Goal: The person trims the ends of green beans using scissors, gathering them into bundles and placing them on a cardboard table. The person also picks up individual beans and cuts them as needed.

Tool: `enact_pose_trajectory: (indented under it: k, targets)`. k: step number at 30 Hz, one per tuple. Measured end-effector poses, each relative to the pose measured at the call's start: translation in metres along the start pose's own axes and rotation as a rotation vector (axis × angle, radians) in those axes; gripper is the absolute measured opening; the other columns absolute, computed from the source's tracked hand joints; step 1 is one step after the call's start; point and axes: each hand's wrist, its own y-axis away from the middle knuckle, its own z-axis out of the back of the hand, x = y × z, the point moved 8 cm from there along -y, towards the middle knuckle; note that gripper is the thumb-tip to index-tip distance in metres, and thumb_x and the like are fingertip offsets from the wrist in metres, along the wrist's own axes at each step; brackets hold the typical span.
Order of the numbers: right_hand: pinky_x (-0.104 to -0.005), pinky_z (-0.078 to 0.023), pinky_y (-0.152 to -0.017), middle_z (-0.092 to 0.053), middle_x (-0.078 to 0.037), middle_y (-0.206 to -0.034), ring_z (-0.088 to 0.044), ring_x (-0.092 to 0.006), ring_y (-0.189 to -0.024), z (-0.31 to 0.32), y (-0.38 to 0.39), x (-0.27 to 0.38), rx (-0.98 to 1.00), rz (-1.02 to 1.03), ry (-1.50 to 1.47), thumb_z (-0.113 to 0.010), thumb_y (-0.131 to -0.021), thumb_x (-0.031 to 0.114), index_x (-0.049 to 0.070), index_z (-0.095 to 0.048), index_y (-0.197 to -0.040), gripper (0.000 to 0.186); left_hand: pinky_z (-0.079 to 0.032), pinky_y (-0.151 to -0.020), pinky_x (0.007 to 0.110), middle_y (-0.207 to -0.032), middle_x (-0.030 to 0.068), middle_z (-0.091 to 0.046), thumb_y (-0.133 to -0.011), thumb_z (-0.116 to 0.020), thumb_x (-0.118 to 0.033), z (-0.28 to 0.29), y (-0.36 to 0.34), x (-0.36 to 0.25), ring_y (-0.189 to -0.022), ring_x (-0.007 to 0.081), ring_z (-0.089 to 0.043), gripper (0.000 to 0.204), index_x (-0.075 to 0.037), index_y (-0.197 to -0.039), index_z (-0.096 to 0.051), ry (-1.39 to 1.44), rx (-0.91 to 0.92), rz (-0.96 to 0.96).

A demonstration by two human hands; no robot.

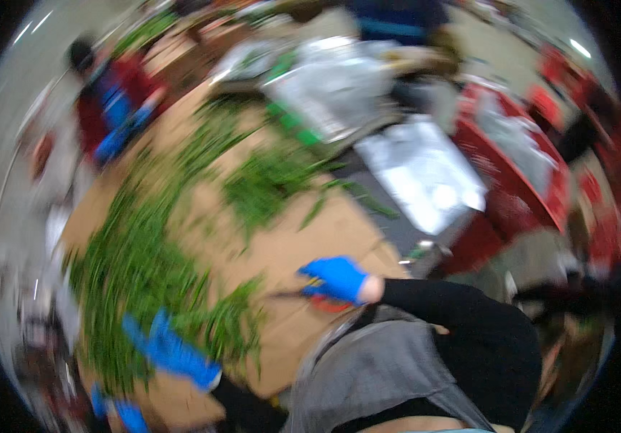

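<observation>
My left hand, in a blue glove, has its fingers spread over long, thin green leafy stems on brown cardboard. My right hand, also blue-gloved, is closed on orange-handled scissors, low over the cardboard to the right of the stems. A smaller pile of greens lies higher up the cardboard. The picture is smeared by motion, so fine detail is unclear.
A person with blue gloves stands upper left, another at the top. Someone else's gloved hands show lower left. Clear bags, a white sheet and a red crate sit upper right.
</observation>
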Motion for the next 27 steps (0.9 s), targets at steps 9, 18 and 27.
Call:
enact_pose_trajectory:
  k: [9,18,27]
  targets:
    - [-0.0291,-0.049,-0.087,-0.063,-0.01,-0.111,-0.062,-0.0168,-0.092,-0.039,-0.025,0.112,0.327,-0.016,-1.066,-0.058,-0.089,0.004,0.004,-0.051,-0.13,0.042,-0.05,-0.08,0.031,-0.102,0.013,-0.064,-0.087,-0.064,-0.01,-0.011,0.041,0.016,-0.084,0.0171,-0.062,0.045,-0.001,-0.129,-0.049,0.255,-0.164,0.145]
    - [-0.028,-0.052,-0.076,-0.066,-0.01,-0.095,-0.062,-0.0136,-0.082,-0.06,-0.042,0.068,0.153,-0.21,-1.296,-0.052,-0.095,0.015,-0.002,-0.056,-0.122,0.032,-0.047,-0.091,0.034,-0.118,0.0175,-0.059,-0.087,-0.06,-0.003,0.018,0.066,0.012,-0.102,0.0218,-0.06,0.041,0.0,-0.127,-0.05,0.047,-0.307,-0.019]
    - [-0.0227,-0.046,-0.064,-0.064,-0.006,-0.08,-0.058,-0.0095,-0.072,-0.073,-0.02,0.062,0.3,-0.26,-1.004,-0.058,-0.092,0.02,0.0,-0.065,-0.105,0.025,-0.051,-0.069,0.038,-0.11,0.016,-0.063,-0.087,-0.055,-0.014,-0.075,0.135,0.017,-0.084,0.0312,-0.065,0.055,-0.01,-0.14,-0.04,-0.652,0.73,-0.047]
